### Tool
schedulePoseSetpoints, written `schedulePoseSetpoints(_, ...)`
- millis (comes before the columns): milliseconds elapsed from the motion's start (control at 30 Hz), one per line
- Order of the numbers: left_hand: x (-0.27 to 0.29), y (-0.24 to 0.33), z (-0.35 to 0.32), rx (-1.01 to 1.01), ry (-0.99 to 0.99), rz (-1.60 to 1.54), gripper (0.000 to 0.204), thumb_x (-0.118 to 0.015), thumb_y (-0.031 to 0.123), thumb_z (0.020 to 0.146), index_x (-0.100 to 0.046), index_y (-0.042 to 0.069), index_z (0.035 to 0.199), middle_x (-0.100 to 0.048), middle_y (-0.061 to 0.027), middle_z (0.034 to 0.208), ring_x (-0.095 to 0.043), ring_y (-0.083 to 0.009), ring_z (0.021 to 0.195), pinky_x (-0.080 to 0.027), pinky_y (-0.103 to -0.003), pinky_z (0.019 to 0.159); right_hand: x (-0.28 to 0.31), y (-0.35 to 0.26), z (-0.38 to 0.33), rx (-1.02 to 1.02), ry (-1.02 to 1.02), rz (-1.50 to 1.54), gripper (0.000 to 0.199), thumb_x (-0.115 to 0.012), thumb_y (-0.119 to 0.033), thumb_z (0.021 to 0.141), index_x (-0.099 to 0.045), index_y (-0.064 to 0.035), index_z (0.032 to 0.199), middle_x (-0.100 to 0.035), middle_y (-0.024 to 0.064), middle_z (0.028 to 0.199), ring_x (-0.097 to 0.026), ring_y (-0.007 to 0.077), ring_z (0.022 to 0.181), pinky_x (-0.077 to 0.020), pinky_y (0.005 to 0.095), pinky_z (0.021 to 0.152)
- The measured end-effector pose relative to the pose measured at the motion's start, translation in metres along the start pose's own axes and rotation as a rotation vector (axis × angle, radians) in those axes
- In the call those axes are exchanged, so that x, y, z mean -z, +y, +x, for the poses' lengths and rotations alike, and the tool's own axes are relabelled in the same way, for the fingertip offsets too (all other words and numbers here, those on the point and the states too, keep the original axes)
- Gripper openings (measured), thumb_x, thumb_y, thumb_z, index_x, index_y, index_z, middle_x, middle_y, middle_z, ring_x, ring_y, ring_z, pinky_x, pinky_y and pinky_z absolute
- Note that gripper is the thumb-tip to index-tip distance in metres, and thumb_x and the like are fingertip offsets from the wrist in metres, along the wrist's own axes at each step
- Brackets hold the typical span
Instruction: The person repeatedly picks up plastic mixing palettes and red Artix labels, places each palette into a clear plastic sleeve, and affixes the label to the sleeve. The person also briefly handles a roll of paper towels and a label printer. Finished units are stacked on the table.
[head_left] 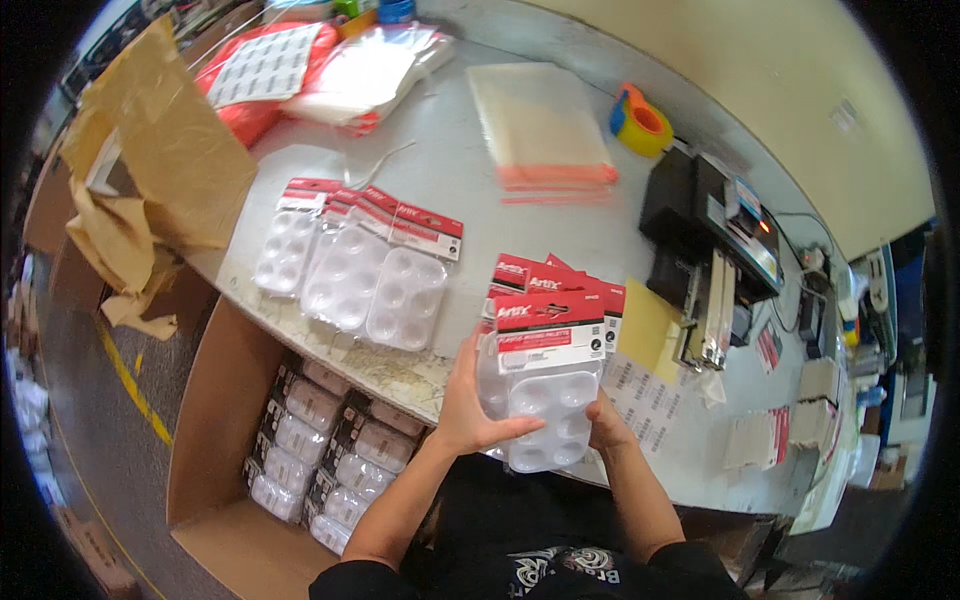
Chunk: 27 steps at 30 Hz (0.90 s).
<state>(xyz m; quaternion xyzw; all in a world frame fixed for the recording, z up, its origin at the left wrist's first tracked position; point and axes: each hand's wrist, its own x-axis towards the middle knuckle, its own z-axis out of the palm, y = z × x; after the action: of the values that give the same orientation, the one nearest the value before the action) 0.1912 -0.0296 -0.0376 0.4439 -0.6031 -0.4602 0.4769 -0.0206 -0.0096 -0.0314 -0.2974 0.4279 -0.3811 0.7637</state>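
Over the table's near edge, my two hands hold a white plastic paint palette (553,415) with round wells, packed in a clear bag with a red and white header card. My left hand (474,408) grips its left side, thumb across the front. The fingers of my right hand (608,424) close on the lower right edge and are partly hidden behind it. More header cards (512,272) show just behind the held pack; how many packs are in my hands I cannot tell. Several similar bagged palettes (365,265) lie overlapping to the left.
Below the table at left, an open cardboard box (215,440) holds rows of packed palettes. Clear bags (540,125), a tape roll (642,125) and a black label printer (715,225) stand farther back. Label sheets (640,400) lie at right; brown paper (165,130) hangs far left.
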Motion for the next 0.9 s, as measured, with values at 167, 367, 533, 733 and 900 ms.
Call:
schedulePoseSetpoints(167,0.004,0.031,0.012,-0.151,-0.124,-0.225,0.146,-0.092,0.045,0.043,0.0,-0.008,0.143,-0.019,-0.028,0.146,-0.025,-0.0355,0.136,-0.024,-0.041,0.11,0.018,-0.022,-0.01,0.342,-0.137,-0.521,0.105,-0.091,-0.042,0.048,-0.043,-0.0018,0.132,-0.048,0.0182,0.13,-0.044,0.0277,0.122,-0.0316,0.0417,0.104)
schedulePoseSetpoints(367,0.023,0.032,0.04,-0.32,-0.287,0.0,0.158,-0.093,0.048,0.039,0.015,-0.002,0.143,0.001,-0.0274,0.15,-0.01,-0.0364,0.14,-0.014,-0.044,0.113,0.066,-0.021,0.022,1.088,-0.448,-1.297,0.093,-0.091,-0.044,0.046,-0.056,-0.0077,0.124,-0.05,0.0142,0.131,-0.042,0.0278,0.124,-0.0285,0.0436,0.106)
schedulePoseSetpoints(533,0.003,-0.012,0.042,-0.281,-0.286,-0.11,0.158,-0.094,0.038,0.041,0.021,0.001,0.142,0.0,-0.0252,0.151,-0.012,-0.0337,0.14,-0.015,-0.045,0.113,0.069,-0.004,0.047,0.498,-0.351,-0.787,0.106,-0.089,-0.05,0.046,-0.048,-0.0088,0.134,-0.04,0.0193,0.14,-0.032,0.0325,0.132,-0.0255,0.0461,0.108)
schedulePoseSetpoints(733,-0.014,-0.025,0.023,-0.328,-0.371,0.143,0.153,-0.093,0.037,0.046,0.02,0.0,0.142,-0.01,-0.0244,0.15,-0.018,-0.0342,0.139,-0.019,-0.045,0.112,0.048,-0.012,0.034,0.618,-0.466,-1.081,0.091,-0.084,-0.046,0.06,-0.046,-0.0114,0.135,-0.045,0.0101,0.138,-0.041,0.0328,0.125,-0.0271,0.0419,0.108)
schedulePoseSetpoints(900,-0.023,-0.038,0.02,-0.256,-0.338,0.246,0.142,-0.09,0.044,0.051,0.007,-0.006,0.143,-0.019,-0.0273,0.145,-0.024,-0.0397,0.135,-0.023,-0.044,0.11,0.054,0.004,0.029,0.321,-0.282,-0.872,0.078,-0.084,-0.038,0.062,-0.052,-0.0155,0.13,-0.052,0.0077,0.133,-0.047,0.0269,0.121,-0.03,0.0434,0.106)
